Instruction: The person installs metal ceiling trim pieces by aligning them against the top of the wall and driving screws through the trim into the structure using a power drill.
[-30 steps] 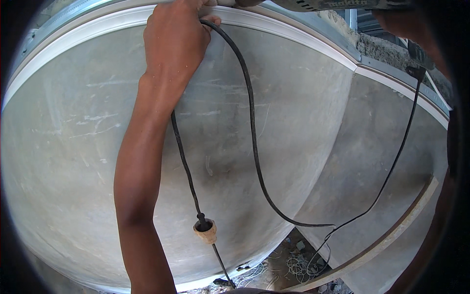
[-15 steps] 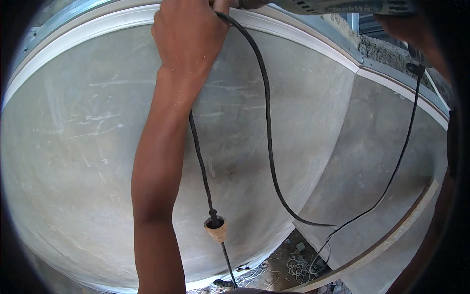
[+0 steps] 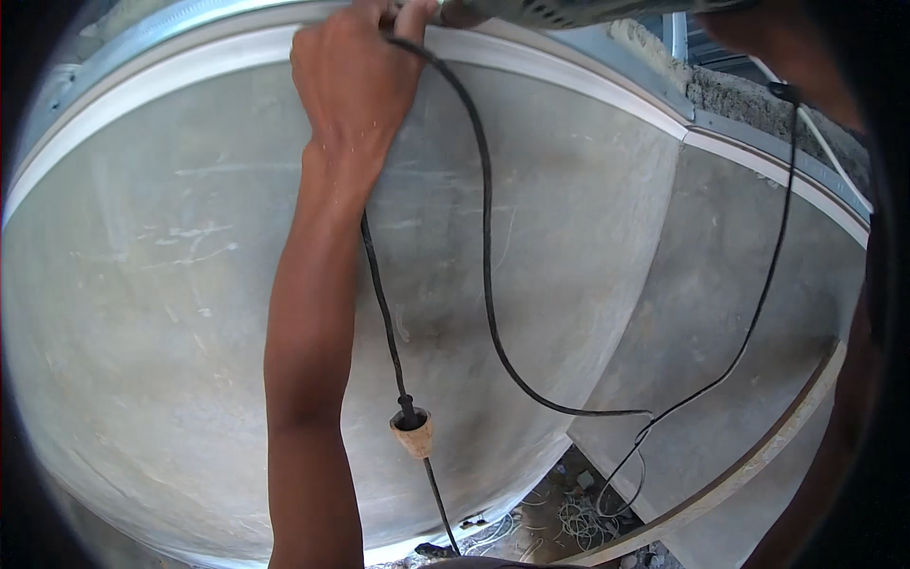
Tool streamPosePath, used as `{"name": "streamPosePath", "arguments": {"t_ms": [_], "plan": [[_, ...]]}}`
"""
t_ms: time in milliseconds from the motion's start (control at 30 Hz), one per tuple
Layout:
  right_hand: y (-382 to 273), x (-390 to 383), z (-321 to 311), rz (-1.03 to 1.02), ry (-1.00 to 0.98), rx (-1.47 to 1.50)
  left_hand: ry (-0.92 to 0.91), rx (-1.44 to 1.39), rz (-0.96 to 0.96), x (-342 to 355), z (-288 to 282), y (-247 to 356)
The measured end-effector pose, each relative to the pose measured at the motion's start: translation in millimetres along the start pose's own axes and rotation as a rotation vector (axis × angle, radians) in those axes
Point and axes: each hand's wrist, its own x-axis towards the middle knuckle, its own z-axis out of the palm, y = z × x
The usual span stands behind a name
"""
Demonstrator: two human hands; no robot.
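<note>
My left hand (image 3: 351, 85) is closed at the white-edged top rim of a grey panel, its fingertips cut off by the upper edge. Whatever it pinches is hidden. A black cord (image 3: 488, 237) comes out beside its thumb. From the upper right a green power drill (image 3: 588, 9) points left, its nose close to my left fingertips. My right hand (image 3: 787, 57), partly lost in the dark rim, grips the drill's handle. The drill's own thin cord (image 3: 779, 242) hangs below it. Under my left forearm, the cord runs down through a pale cone-shaped cup (image 3: 413, 436).
The large grey panel (image 3: 190, 332) fills most of the view and meets another panel (image 3: 730, 247) at right. Metal channel (image 3: 645, 71) and rough concrete (image 3: 739, 95) lie behind the rim. A wooden strip (image 3: 758, 465) curves at lower right. Tangled wires (image 3: 583, 517) lie on the floor.
The drill and my right hand have shifted a little left and up. Both cords have swung slightly left. My left hand stays at the rim, a little further left in view.
</note>
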Motion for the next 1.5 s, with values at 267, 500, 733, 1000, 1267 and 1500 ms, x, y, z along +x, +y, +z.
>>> {"name": "streamPosePath", "arguments": {"t_ms": [267,500,733,1000,1267,1500], "plan": [[6,-28,5,-0.016,0.14,0.291,0.054,-0.159,-0.035,-3,-3,17],[-3,-106,-11,0.236,0.162,0.958,-0.052,-0.209,-0.158,-3,-4,23],[-32,-171,-7,0.513,0.255,1.103,-0.049,-0.167,-0.243,-1,-9,21],[-76,-268,12,1.417,0.377,1.85,0.033,0.086,-0.005,4,-20,4],[-74,-298,22,1.441,0.326,2.184,-0.03,0.148,0.138,34,-37,8],[-92,-268,38,0.907,0.484,3.035,0.338,0.005,-0.027,-3,-3,16]]}}
